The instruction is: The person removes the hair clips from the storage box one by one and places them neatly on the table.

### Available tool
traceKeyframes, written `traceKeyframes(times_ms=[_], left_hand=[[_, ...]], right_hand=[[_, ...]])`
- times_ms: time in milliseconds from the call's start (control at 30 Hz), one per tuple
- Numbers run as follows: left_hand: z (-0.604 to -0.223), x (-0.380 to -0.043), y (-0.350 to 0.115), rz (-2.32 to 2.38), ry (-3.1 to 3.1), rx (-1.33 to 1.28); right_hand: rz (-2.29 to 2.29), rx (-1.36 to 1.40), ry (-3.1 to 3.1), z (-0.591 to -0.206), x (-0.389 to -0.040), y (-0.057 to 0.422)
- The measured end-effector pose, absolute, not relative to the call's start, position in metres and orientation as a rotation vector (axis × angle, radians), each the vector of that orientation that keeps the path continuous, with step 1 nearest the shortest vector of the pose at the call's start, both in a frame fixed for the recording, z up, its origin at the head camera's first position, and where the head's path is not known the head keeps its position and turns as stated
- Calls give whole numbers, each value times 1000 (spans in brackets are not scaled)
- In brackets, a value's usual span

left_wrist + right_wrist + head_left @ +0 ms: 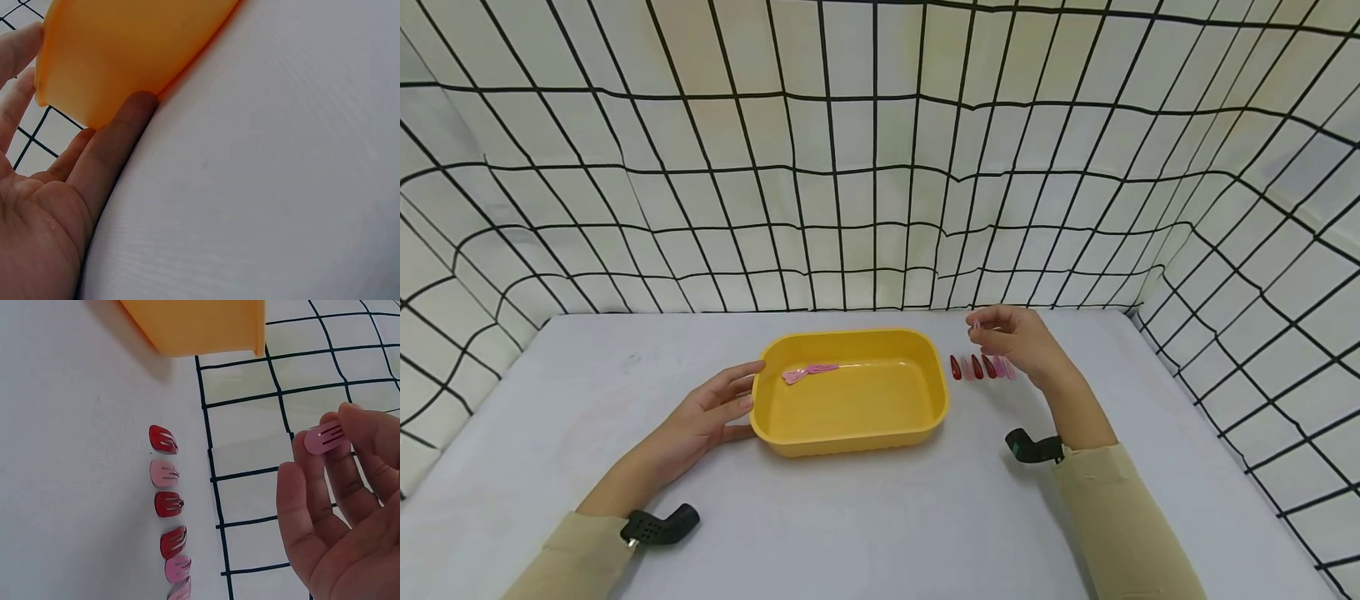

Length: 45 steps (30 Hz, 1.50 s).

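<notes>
My right hand (1021, 340) is raised just above the table at the right, pinching a pink snap hair clip (323, 438) between thumb and fingertips. Below it, a row of red and pink hair clips (169, 504) lies on the white table. My left hand (698, 418) rests against the left end of a yellow tray (853, 442), its fingers extended along the outer wall in the left wrist view. Inside the tray, toward its left, lie some pink hair clips (809, 372); they overlap, so I cannot tell how many.
A black wire grid (876, 200) with white sheeting behind it encloses the back and sides of the white table (850, 533). Each wrist bears a black camera mount (661, 527). The clip row sits close to the tray's right end.
</notes>
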<state>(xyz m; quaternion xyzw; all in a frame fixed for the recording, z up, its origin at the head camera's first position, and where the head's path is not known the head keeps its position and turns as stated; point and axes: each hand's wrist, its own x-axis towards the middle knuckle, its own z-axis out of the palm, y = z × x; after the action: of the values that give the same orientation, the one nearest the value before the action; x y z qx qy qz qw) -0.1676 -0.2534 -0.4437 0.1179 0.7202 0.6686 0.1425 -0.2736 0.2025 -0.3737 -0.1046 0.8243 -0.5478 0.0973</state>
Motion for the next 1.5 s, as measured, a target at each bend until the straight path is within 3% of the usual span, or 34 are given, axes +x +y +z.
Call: traceKeyframes(times_ms=[1500], left_hand=[[-443,-168,-253,1922,2082,326]], right_hand=[[-1577,-161,2406,-387,-285,221]])
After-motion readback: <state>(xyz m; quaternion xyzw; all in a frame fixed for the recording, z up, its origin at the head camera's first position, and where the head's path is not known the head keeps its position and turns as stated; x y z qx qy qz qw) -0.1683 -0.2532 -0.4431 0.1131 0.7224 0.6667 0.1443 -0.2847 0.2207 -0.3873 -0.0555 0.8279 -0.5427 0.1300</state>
